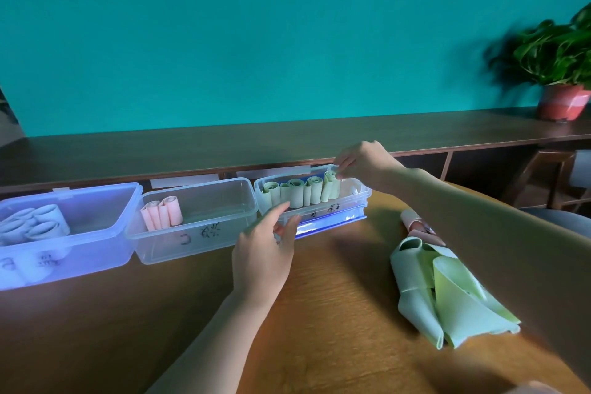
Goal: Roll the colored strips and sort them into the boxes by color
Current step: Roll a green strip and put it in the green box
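While the right hand pinches the top of the newest green roll at the right end of the row, the job in hand looks to be seating that roll upright in the green box, the rightmost of three clear boxes along the far edge of the wooden table. Four other green rolls stand to its left, touching one another. To do this well, the roll wants pressing against its neighbour before the fingers let go, since a loosely wound strip will likely spring open; a slow release seems wise.

At the near wall of that box the left hand has its fingers loosely curled and its fingertips at the plastic. It appears to steady the box, though whether it grips anything I cannot tell. Keeping it there should stop the light box sliding.

Left of this box, the middle box holds two pink rolls at its left end, and the left box holds pale bluish rolls.

Near and right on the table lies a heap of unrolled green strips, with a pink strip just beyond it, so much rolling remains.

Far right, a potted plant stands on the dark sideboard before the teal wall
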`<state>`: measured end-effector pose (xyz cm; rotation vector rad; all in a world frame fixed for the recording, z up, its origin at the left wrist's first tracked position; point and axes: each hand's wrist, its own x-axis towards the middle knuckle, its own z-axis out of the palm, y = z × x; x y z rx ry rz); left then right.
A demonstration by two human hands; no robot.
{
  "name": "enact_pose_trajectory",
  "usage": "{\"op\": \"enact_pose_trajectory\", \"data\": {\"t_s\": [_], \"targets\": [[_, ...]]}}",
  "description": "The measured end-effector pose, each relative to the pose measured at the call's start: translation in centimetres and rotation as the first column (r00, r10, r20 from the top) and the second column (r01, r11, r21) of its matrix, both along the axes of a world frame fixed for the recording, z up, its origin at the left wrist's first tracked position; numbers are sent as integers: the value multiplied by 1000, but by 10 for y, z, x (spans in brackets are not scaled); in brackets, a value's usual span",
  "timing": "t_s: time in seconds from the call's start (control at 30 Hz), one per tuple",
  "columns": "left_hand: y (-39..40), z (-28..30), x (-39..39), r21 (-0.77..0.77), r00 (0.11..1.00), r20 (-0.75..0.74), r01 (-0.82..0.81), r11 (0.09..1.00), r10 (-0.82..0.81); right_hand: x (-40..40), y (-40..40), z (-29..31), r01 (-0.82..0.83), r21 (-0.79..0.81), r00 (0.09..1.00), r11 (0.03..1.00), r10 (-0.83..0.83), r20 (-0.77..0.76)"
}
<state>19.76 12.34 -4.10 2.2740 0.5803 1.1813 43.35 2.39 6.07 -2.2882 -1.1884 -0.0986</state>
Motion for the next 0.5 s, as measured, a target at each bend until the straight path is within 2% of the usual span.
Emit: {"op": "enact_pose_trajectory", "data": {"t_s": [0.27, 0.5], "targets": [[-19, 7, -20, 23, 999, 47, -10, 1000, 9, -44, -53, 21, 20, 47, 998, 999, -23, 61], [-68, 5, -42, 100, 993, 54, 96, 990, -101, -105, -114, 15, 33, 69, 999, 997, -35, 31]]}}
